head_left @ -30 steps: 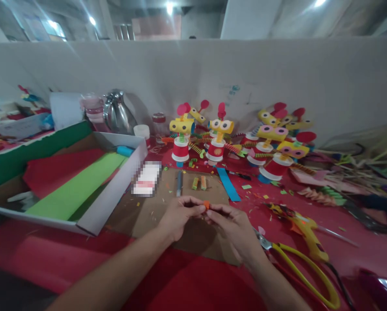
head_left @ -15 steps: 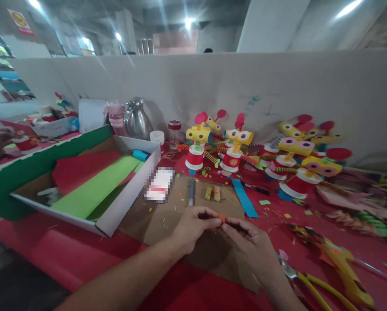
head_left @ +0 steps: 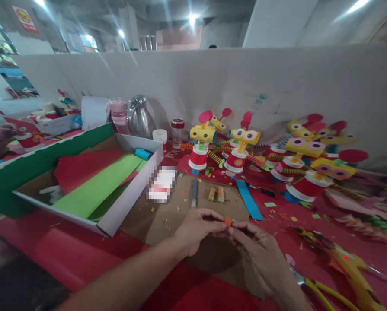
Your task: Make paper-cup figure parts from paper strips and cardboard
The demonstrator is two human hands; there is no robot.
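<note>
Orange piece (head_left: 228, 222), one, in closed fingertip pinch of left hand (head_left: 198, 230) and right hand (head_left: 260, 244); two pleated strips (head_left: 221, 195) beyond

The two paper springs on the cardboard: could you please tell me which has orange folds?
The spring nearer the blue strip; the other spring has yellowish folds.

Looks dim, lit by ceiling lamps (head_left: 192, 19) with streaky glare at upper left; shows a soft shadow on the partition (head_left: 196, 86) beside the jug (head_left: 141, 120); blurs and stretches toward the right edge.
</note>
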